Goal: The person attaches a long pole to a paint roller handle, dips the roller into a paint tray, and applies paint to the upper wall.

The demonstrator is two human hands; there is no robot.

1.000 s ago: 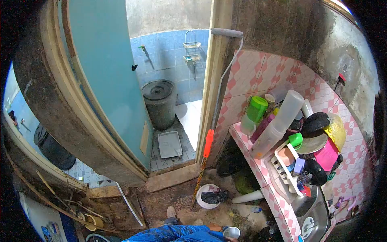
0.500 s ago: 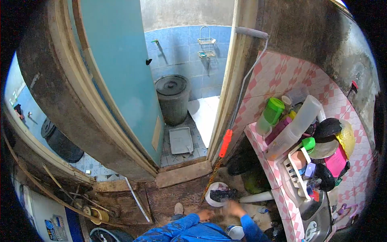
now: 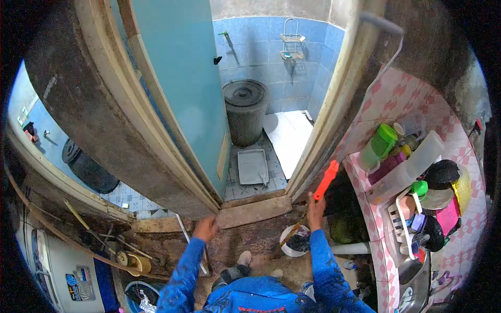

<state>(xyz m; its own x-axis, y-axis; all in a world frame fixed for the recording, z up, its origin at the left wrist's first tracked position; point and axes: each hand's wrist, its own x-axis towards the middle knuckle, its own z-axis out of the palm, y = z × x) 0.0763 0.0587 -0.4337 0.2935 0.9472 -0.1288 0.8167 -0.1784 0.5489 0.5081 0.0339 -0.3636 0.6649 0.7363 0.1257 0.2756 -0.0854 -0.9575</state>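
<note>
My right hand (image 3: 315,211) is closed around a paint roller's pole, just below its orange handle (image 3: 326,180). The roller's bent wire frame rises along the door post to a grey roller sleeve (image 3: 382,23), blurred at the top. Below my hand the brownish twisted pole (image 3: 293,233) slants down across a white bucket (image 3: 295,246) that holds something dark. My left hand (image 3: 206,228) hangs in front of the doorway's lower left corner, near a thin white strip (image 3: 183,229). Its fingers look loosely bent and hold nothing that I can see.
A blue door (image 3: 180,94) stands open onto a tiled bathroom with a lidded barrel (image 3: 245,112) and a paint tray (image 3: 252,167). A raised wooden sill (image 3: 255,213) crosses the doorway. Dishes crowd the tiled counter (image 3: 365,206) on the right. A blue tub (image 3: 130,295) stands lower left.
My right hand has risen from beside the bucket and taken hold of the roller pole. My left hand has moved left and up. The roller has shifted right, and the view has turned slightly.
</note>
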